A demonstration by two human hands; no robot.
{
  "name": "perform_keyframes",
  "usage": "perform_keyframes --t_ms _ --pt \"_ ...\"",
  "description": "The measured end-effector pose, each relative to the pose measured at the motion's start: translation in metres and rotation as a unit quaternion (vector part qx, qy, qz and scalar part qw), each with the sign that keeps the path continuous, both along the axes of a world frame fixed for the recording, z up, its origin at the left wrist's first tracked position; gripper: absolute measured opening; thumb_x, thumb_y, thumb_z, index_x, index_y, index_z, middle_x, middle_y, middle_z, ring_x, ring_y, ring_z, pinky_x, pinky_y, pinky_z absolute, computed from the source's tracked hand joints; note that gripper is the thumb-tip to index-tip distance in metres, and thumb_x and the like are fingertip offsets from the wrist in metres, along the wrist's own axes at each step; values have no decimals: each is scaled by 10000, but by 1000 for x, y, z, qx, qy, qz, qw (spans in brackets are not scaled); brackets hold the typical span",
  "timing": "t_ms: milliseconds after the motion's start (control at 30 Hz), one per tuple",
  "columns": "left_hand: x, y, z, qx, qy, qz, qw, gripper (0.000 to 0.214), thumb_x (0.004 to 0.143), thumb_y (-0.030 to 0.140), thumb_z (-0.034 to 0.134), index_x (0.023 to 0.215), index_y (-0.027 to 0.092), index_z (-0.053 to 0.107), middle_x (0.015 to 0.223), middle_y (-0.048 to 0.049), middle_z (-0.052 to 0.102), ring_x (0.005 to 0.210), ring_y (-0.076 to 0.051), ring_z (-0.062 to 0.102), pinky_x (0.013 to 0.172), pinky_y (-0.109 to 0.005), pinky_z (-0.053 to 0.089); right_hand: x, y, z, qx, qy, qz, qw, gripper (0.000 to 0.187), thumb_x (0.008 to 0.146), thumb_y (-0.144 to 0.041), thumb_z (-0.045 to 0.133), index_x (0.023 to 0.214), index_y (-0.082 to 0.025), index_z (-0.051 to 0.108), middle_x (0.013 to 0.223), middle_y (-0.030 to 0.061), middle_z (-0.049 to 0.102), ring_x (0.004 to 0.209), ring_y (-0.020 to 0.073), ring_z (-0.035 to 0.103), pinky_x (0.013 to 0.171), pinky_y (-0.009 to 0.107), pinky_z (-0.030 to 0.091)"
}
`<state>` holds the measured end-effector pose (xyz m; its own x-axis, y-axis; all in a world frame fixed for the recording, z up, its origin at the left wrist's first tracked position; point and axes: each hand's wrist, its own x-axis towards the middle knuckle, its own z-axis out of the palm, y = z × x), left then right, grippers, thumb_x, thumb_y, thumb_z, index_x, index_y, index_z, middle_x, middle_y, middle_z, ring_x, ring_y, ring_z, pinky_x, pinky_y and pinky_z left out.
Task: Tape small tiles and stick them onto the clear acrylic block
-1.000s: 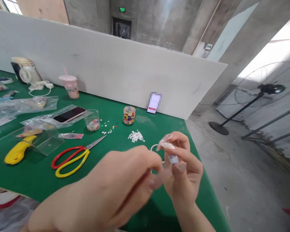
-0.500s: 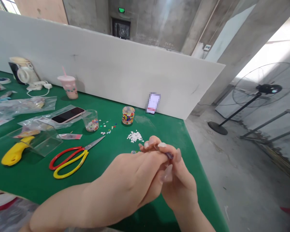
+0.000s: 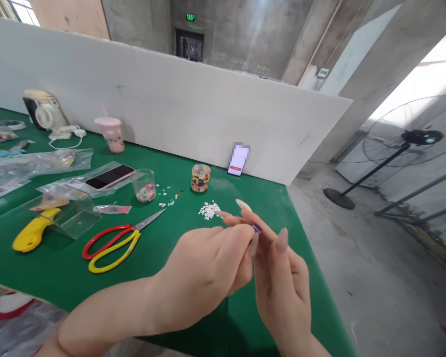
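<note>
Fingertips of left hand (image 3: 204,267) and right hand (image 3: 278,282) together pinch one small dark piece (image 3: 257,228) above the green table (image 3: 40,272), near right. White pieces (image 3: 208,209) lie loose beyond; work judged part done.

left hand (image 3: 208,267) curled closed, right hand (image 3: 280,282) upright, pinching (fingertips touching)
</note>
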<state>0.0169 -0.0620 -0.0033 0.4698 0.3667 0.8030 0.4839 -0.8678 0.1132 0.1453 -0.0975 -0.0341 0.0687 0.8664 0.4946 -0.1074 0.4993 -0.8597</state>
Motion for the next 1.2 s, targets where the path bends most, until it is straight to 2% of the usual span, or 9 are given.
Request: perform_keyframes --t_ms 133,300,433,567,700,867,967,1133,1200 --pt "-1 2 2 13 -11 -1 1000 242 912 93 386 728 213 489 500 39 580 417 -105 536 436 -202 412 0 -5 -3 16 -57 -45 997 363 1038 -363 398 1325 -361 619 1304 -12 696 1221 196 645 1060 358 525" --pt "-5 4 6 -32 -4 -34 999 233 917 114 412 706 205 446 484 56 533 378 -70 448 386 -177 327 0 -14 -6 -11 -113 -76 991 410 1040 -386 363 1414 -358 527 1371 10 648 1299 229 582 1088 443 498" --pt "-6 5 9 -55 18 -40 998 219 909 117 394 711 205 424 498 66 494 372 -61 404 366 -163 294 3 -14 -6 -24 -130 -55 990 409 1041 -372 363 1420 -371 516 1398 -2 625 1311 225 571 1106 443 476" --pt "-6 4 10 -48 24 -30 998 212 890 97 370 719 209 428 511 59 491 385 -75 407 367 -176 279 5 -9 -4 -17 -97 -33 995 391 1037 -367 395 1392 -352 557 1387 -4 635 1283 197 597 1099 366 484" --pt "-5 4 8 13 12 -34 999 241 859 72 376 668 206 438 483 45 498 407 -85 424 394 -193 309 4 -5 -1 -16 -32 20 999 345 1038 -334 415 1266 -331 674 1243 -17 732 1177 170 672 1048 290 528" --pt "-3 2 3 58 14 4 998 305 855 42 357 616 192 473 457 47 492 399 -83 441 410 -201 354 2 -4 2 -68 16 38 997 348 1038 -373 411 1159 -339 736 1206 -39 748 1194 152 652 1058 253 493" --pt "-1 1 3 50 15 0 999 331 873 44 348 608 173 500 452 49 488 390 -75 434 403 -200 348 1 -4 3 -89 39 51 994 338 1031 -379 432 1130 -337 753 1181 -38 757 1178 152 656 1049 250 488" --pt "3 1 0 25 2 -19 1000 343 923 88 348 627 175 498 475 50 503 390 -83 437 390 -220 339 -1 1 7 -120 118 73 983 281 974 -441 536 986 -331 795 1051 -35 782 1035 138 694 922 228 545" --pt "3 1 -3 -26 2 -37 999 316 973 173 361 709 163 535 514 46 546 409 -94 483 397 -224 372 -2 3 6 -112 153 69 979 252 960 -440 562 943 -337 791 1019 -46 767 984 112 686 878 204 552"
